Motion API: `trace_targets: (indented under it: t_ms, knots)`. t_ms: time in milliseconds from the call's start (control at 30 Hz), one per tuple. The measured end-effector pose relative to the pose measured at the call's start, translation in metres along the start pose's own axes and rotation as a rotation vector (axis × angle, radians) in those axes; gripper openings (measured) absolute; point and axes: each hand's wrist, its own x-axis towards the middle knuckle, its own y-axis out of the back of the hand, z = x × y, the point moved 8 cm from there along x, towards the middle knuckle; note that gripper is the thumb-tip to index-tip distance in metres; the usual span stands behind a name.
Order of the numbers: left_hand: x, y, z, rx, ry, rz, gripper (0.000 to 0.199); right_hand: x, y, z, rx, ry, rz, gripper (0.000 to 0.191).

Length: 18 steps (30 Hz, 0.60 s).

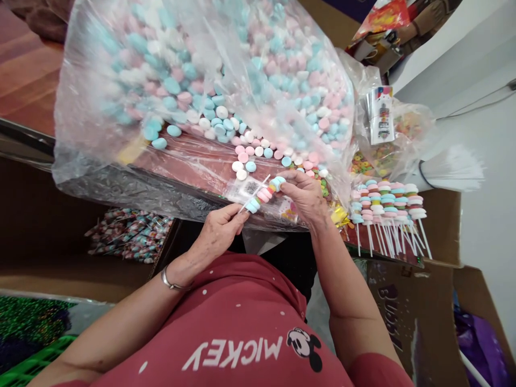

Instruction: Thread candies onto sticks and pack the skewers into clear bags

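Observation:
Between my hands is a candy skewer, a thin white stick strung with light blue, pink and small red and green candies. My left hand is closed and pinches its lower end, near a blue candy. At the upper end my right hand is closed on a light blue candy. A white stick tip juts out above the row of candies. Just beyond lie loose pink, white and blue candies, spilling from a big clear plastic bag. Small ring gummies lie beside my right hand.
Finished-looking candy skewers lie stacked at the table's right end, near a bundle of white sticks. Printed labels rest on a bag of gummies. At the lower left, a cardboard box holds many wrapped skewers.

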Motion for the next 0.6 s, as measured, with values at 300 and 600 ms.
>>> trace_targets:
  t_ms: [300, 600]
  knots:
    - [-0.003, 0.004, 0.001, -0.091, -0.025, 0.063, 0.03, -0.018, -0.009, -0.021, -0.542, 0.293, -0.068, 0.03]
    - [-0.003, 0.002, -0.009, -0.155, -0.054, 0.101, 0.024, -0.03, -0.016, -0.005, -0.61, 0.372, 0.016, 0.032]
